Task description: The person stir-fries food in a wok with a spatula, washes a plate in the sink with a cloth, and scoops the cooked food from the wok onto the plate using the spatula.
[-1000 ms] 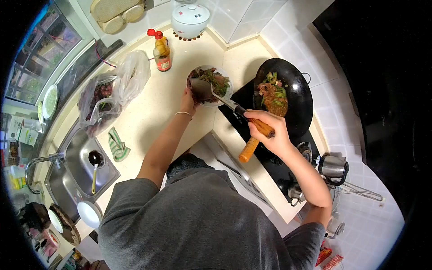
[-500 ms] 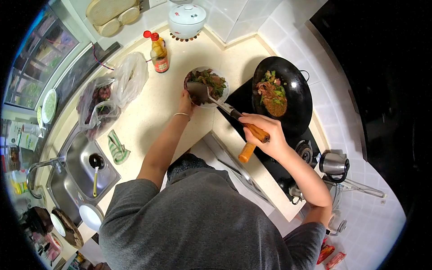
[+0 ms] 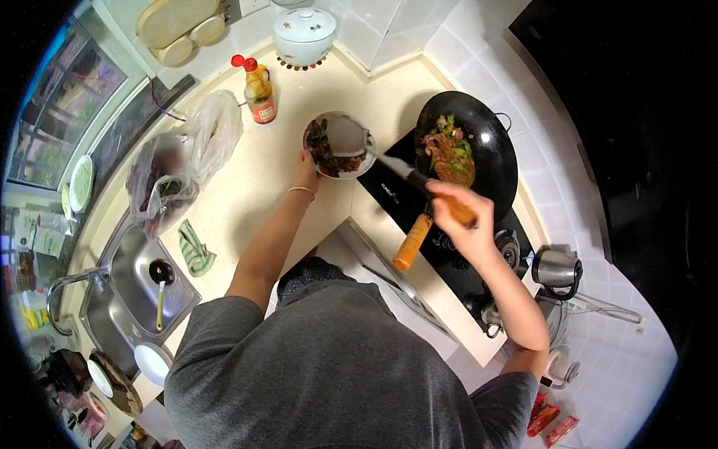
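Note:
My left hand [image 3: 306,169] grips the near left rim of a bowl [image 3: 374,132] above the counter. Dark meat and green vegetables [image 3: 323,150] fill it. Wrapped round the wooden handle of a spatula [image 3: 347,136] is my right hand [image 3: 460,213]; the spatula's metal blade lies over the food in the bowl, slightly blurred. Right of the bowl, a black wok [image 3: 493,146] sits tilted on the stove [image 3: 390,188], with meat and greens [image 3: 449,153] in brown sauce inside. The wok's wooden handle [image 3: 413,243] points toward me, beneath my right forearm's side.
A sauce bottle [image 3: 262,97] with its red cap flipped up and a lidded white pot [image 3: 304,37] stand behind the bowl. Plastic bags [image 3: 213,142], a striped cloth [image 3: 196,251] and a sink [image 3: 127,299] with a brush are on the left. A kettle [image 3: 556,269] stands right.
My right hand has moved right and toward the wok's handle. The spatula's blade has shifted right and up across the bowl, and more of the food beneath shows at the left.

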Demonstrator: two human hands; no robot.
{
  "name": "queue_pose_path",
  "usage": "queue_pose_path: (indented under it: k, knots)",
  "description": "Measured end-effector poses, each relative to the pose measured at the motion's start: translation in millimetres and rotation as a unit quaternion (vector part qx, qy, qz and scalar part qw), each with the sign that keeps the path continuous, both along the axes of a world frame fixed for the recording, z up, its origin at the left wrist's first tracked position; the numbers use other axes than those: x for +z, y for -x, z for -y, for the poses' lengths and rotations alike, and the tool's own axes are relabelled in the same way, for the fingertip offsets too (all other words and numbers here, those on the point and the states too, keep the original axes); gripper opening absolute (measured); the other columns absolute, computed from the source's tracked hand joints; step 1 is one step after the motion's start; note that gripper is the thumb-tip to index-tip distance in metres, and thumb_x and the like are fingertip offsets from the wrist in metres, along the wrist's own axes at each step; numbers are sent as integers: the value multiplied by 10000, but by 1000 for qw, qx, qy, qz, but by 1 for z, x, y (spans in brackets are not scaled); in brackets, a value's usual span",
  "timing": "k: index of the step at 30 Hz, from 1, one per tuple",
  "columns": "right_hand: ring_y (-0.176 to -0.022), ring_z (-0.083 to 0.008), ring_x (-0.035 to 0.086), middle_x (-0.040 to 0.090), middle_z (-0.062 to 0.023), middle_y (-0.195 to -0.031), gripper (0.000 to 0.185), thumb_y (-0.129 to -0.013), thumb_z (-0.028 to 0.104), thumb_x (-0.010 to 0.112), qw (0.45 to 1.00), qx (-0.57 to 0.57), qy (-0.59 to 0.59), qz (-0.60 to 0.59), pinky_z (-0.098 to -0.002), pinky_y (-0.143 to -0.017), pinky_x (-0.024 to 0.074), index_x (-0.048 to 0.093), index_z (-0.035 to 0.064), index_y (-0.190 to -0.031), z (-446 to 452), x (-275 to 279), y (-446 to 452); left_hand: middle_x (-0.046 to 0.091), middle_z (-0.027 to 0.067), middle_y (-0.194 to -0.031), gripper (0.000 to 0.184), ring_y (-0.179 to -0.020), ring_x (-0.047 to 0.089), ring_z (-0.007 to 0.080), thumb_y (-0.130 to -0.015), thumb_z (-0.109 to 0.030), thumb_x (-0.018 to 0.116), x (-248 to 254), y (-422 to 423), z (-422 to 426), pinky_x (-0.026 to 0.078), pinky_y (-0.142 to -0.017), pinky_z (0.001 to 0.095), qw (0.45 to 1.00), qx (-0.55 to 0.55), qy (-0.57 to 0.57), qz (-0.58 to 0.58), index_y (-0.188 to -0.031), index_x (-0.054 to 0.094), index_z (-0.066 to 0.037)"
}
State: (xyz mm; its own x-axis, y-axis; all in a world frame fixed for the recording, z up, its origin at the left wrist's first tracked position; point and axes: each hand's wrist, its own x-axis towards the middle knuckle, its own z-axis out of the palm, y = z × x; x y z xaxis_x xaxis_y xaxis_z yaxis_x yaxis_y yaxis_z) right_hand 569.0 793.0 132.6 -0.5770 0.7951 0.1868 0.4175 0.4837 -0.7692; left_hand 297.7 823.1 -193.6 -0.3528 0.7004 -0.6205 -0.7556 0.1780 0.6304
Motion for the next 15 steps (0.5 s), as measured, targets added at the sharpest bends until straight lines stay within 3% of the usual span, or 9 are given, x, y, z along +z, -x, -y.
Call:
queue_pose_path:
  k: [2, 3, 5, 8, 9, 10, 15]
  knots:
    - [-864, -139, 623, 647, -39, -922, 168, -830, 73, 603, 992, -101, 45, -66, -290, -774, 512, 655, 26, -984, -4, 3, -13, 320, 86, -1407, 462, -1108, 487, 291, -971, -371, 321, 4, 3, -3, 483, -804, 416, 999, -22, 35, -29, -1364, 307, -129]
    - [-861, -181, 634, 633, -81, -909, 182, -882, 103, 551, 967, -136, 136, -168, -279, -773, 522, 626, -15, -999, -5, 6, -18, 313, 114, -1407, 489, -1154, 463, 315, -967, -371, 326, 6, 4, -5, 482, -830, 438, 995, -42, 69, -58, -1374, 286, -102]
    - [-859, -229, 642, 614, -125, -906, 242, -922, 142, 497, 925, -223, 207, -229, -284, -769, 535, 574, -58, -1033, -12, 13, -39, 331, 143, -1388, 519, -1148, 470, 321, -963, -384, 320, 21, 6, -8, 480, -839, 449, 993, -50, 74, -76, -1368, 287, -61]
    - [-866, -255, 646, 601, -163, -936, 302, -935, 194, 472, 876, -271, 229, -327, -295, -754, 545, 517, -53, -1103, -19, 10, -81, 378, 192, -1340, 582, -1131, 489, 328, -954, -420, 305, 11, 17, -14, 479, -848, 459, 988, -97, 66, -104, -1346, 304, 11]
    - [-869, -254, 646, 603, -171, -944, 306, -936, 199, 468, 861, -279, 238, -353, -295, -760, 544, 510, -47, -1113, -19, 12, -95, 408, 212, -1310, 616, -1120, 500, 331, -949, -441, 296, -11, 26, -19, 479, -848, 459, 983, -135, 54, -113, -1329, 320, 43]
    - [-878, -246, 642, 605, -196, -957, 308, -936, 199, 457, 851, -299, 244, -355, -301, -773, 543, 498, -42, -1123, -15, 20, -105, 460, 213, -1261, 642, -1100, 519, 331, -943, -475, 276, -62, 37, -32, 485, -843, 431, 992, -99, -9, -74, -1304, 362, 49]
    - [-842, -220, 645, 618, -195, -925, 322, -929, 194, 461, 862, -360, 142, -326, -283, -789, 529, 502, -66, -1116, -5, 42, -166, 485, 204, -1230, 677, -1077, 531, 324, -930, -497, 290, -46, 42, -34, 492, -808, 399, 984, -144, -15, -102, -1275, 373, 80]
